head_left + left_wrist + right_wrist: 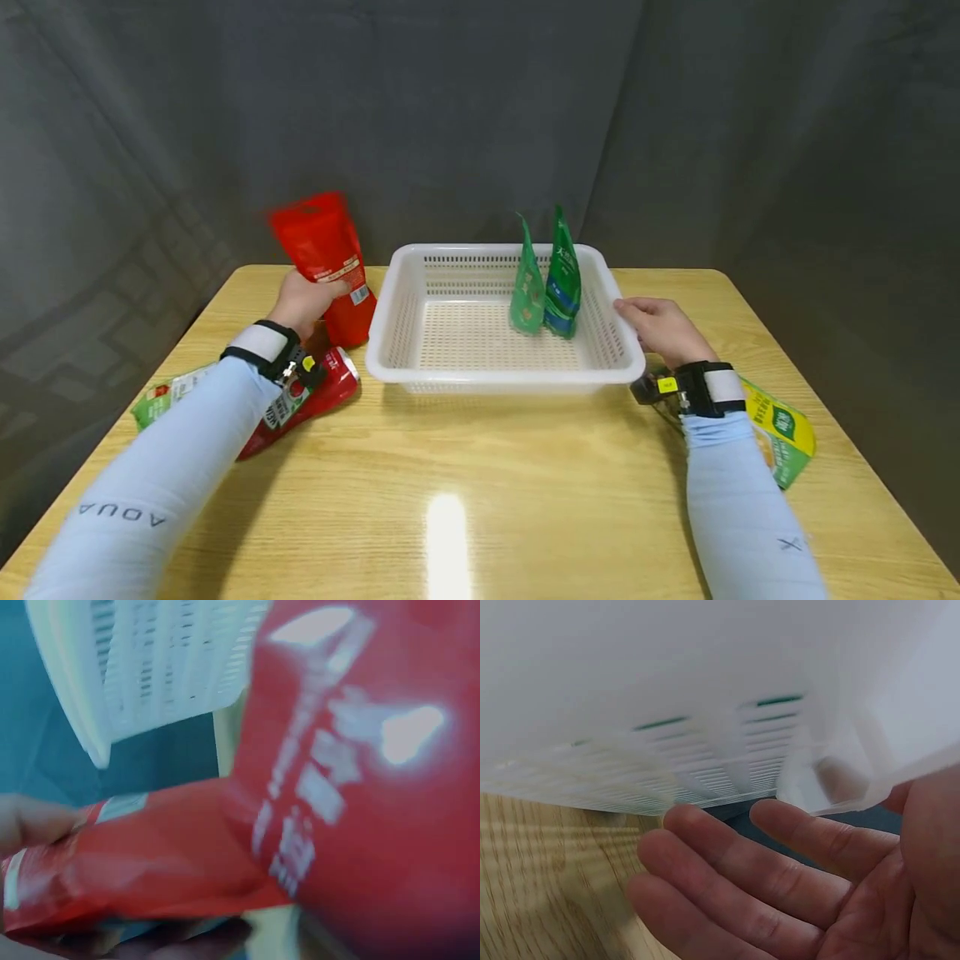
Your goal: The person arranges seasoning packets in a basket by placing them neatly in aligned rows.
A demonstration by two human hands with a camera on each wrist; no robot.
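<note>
Nearest you, both light-blue sleeves [150, 475] reach forward over the glossy wooden tabletop [480, 492], each wrist wearing a black strap.

Under your left forearm a second red foil pouch [300, 406] lies flat on the tabletop, and a green-and-white packet [161, 400] lies flat just left of it. Under your right forearm a green-and-yellow packet [783, 433] lies flat near the right edge.

Your right hand [663, 329] rests against the right rim of the white slotted plastic basket [480, 375]. The right wrist view shows its fingers [780, 870] straight and slightly spread beneath the basket's rim, gripping nothing.

Your left hand [303, 302] holds the upright red foil stand-up pouch [324, 258] just left of the basket, lifted off the tabletop and tilted slightly left. Its fingers are curled round the pouch's lower part; in the left wrist view the pouch [360, 787] is blurred and fills most of the frame.

Inside the basket, toward its far right side, two green stand-up pouches [547, 279] stand upright, touching one another.

Behind the tabletop hangs a grey cloth backdrop [480, 108].
</note>
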